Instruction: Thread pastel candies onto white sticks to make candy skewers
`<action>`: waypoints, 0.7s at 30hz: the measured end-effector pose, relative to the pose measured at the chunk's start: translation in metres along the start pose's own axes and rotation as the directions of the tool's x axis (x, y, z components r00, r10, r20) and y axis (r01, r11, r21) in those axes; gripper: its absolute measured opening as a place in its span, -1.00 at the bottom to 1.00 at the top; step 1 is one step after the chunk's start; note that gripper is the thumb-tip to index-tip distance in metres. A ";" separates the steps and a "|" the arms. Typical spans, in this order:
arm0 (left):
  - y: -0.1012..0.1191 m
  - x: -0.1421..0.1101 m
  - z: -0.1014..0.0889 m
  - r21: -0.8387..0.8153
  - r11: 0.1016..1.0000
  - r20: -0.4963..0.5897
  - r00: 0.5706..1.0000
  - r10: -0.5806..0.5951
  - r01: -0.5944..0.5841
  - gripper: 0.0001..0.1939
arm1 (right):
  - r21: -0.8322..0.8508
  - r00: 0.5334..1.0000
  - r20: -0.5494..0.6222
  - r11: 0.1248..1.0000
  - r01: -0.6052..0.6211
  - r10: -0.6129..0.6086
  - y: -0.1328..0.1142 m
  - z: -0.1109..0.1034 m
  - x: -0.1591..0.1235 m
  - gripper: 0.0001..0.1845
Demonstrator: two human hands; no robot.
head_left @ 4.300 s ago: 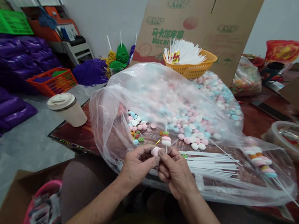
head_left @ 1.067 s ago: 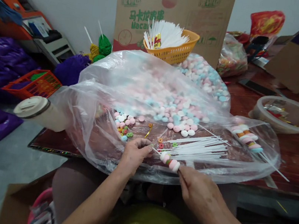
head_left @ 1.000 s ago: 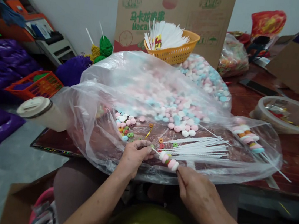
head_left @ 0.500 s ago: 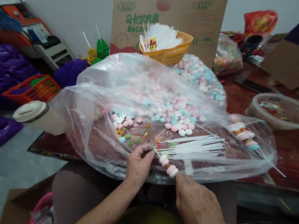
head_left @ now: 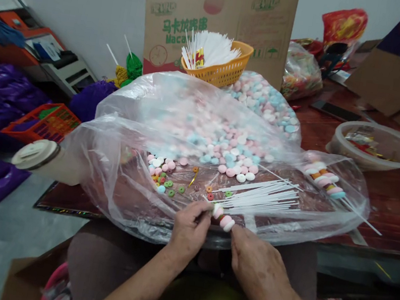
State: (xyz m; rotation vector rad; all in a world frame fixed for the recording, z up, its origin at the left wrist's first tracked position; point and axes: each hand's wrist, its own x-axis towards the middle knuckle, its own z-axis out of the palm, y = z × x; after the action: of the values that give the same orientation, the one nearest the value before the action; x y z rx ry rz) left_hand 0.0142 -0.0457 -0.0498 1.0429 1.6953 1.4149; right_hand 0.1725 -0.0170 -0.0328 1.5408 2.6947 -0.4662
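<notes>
My right hand (head_left: 254,252) is closed around the lower end of a marshmallow skewer (head_left: 226,221), threaded with pink and white marshmallows and a small brownish piece. My left hand (head_left: 192,224) is closed in a pinch at the skewer's upper end, against the top marshmallow; a bit of green shows by its fingertips. Just beyond my hands lie white sticks (head_left: 268,198) in a fanned bundle. Small ring-shaped candies (head_left: 181,189) are scattered to the left of the sticks. Loose pink, white and blue marshmallows (head_left: 238,168) spill from a clear plastic bag (head_left: 127,134).
Finished-looking skewers (head_left: 321,178) rest at right on the plastic. A yellow basket (head_left: 230,72) of white sticks stands at the back before a cardboard box (head_left: 219,17). A lidded cup (head_left: 48,160) leans at the left edge; a round plastic tub (head_left: 377,146) sits right.
My left hand has slid along the stick toward the marshmallows, bringing both hands closer together. The green ring candy seen at the tip before is now mostly hidden by my fingers.
</notes>
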 end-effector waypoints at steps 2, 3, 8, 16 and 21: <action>0.005 0.008 -0.005 0.145 0.985 0.078 0.993 0.086 -0.096 -0.79 | 0.097 0.991 -0.133 0.995 0.035 -0.022 0.016 0.007 0.005 -0.76; 0.007 0.015 -0.007 0.221 0.968 0.098 0.990 0.098 -0.118 -0.76 | 0.148 0.978 -0.207 0.987 0.055 -0.023 0.025 0.009 0.008 -0.76; 0.010 0.047 0.002 0.743 0.618 0.285 0.957 0.056 -0.257 -0.79 | 0.261 0.955 -0.290 0.956 0.133 -0.054 0.049 0.017 0.009 -0.72; 0.008 0.047 0.000 0.786 0.539 0.357 0.934 0.001 -0.302 -0.76 | 0.201 0.977 -0.198 0.973 0.116 -0.076 0.032 0.018 0.006 -0.69; -0.008 0.045 -0.009 0.407 0.913 0.083 0.994 -0.070 0.030 -0.89 | 0.209 0.974 -0.207 0.969 0.134 -0.090 0.028 0.016 0.006 -0.71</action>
State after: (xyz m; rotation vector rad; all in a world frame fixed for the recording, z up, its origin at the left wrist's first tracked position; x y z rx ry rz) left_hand -0.0147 -0.0094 -0.0566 1.2556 1.9765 0.9804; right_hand 0.1907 -0.0028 -0.0560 1.5647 2.9834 -0.6740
